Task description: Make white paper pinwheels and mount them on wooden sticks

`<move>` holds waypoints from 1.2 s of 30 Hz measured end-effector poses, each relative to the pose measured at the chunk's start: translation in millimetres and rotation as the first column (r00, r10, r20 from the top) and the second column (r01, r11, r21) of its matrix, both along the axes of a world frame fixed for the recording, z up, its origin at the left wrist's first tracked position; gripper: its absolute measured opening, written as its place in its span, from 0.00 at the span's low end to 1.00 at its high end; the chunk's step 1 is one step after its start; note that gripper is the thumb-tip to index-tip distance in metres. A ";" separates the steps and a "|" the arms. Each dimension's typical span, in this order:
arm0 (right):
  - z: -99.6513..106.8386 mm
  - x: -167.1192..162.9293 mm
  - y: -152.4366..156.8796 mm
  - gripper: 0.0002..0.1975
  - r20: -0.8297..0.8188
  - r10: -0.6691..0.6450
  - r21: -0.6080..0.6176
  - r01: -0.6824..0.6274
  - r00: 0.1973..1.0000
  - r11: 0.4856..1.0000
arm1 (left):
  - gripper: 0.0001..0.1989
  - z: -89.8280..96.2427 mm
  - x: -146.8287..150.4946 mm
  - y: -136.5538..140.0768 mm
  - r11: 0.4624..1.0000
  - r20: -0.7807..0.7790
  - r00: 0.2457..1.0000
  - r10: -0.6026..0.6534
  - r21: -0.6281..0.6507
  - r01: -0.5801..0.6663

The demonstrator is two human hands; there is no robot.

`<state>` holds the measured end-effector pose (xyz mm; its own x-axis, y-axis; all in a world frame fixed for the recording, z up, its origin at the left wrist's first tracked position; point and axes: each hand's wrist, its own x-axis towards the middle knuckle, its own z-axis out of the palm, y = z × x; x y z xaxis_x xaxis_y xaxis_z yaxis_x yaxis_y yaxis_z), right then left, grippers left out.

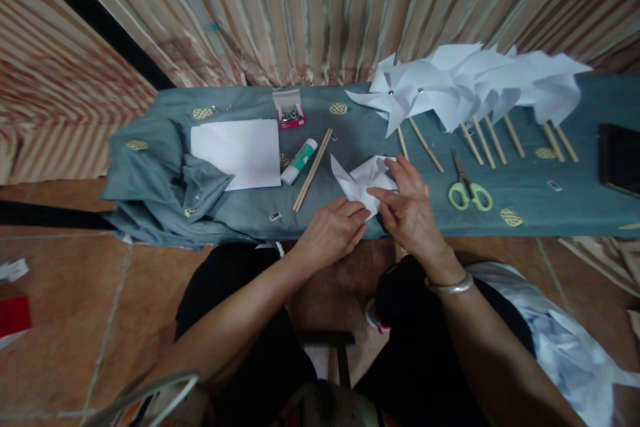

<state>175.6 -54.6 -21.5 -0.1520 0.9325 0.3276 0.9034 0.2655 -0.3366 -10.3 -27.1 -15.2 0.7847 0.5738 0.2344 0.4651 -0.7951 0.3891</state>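
Angled forward and inward, bare left forearm (255,300) and right forearm (493,320) | left hand (334,231) curled, back upward, fingertips bunched tightly in a pinch | right hand (406,207) more extended, fingers spread apart, wrist fairly straight | close together at the fingertips, well apart at the elbow ends

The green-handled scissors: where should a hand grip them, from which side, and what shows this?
Probably best by the green loops, coming from the near side. The scissors lie flat, loops nearest and blades pointing away, so the loops would be met first. The right hand is closer, but it is at the folded paper.
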 end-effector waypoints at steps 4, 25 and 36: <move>-0.9 -1.6 -0.1 0.15 0.033 0.025 0.002 -0.025 0.999 1.000 | 0.12 0.0 0.0 0.0 1.000 0.004 1.000 -0.005 0.002 0.005; -13.5 -4.1 -4.4 0.19 -0.024 -0.030 -0.024 0.029 0.999 0.999 | 0.09 -3.7 -27.2 17.8 0.918 0.391 0.859 0.330 -0.344 -0.196; -13.3 -8.8 -5.0 0.20 -0.031 -0.052 0.004 0.052 0.998 0.999 | 0.15 -0.2 -5.4 12.8 0.995 0.113 0.989 0.092 0.016 -0.094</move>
<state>166.7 -59.6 -34.8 -0.0929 0.9372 0.3362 0.9055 0.2199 -0.3630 -15.7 -14.3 -15.5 0.6965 0.6370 0.3305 0.4918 -0.7590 0.4266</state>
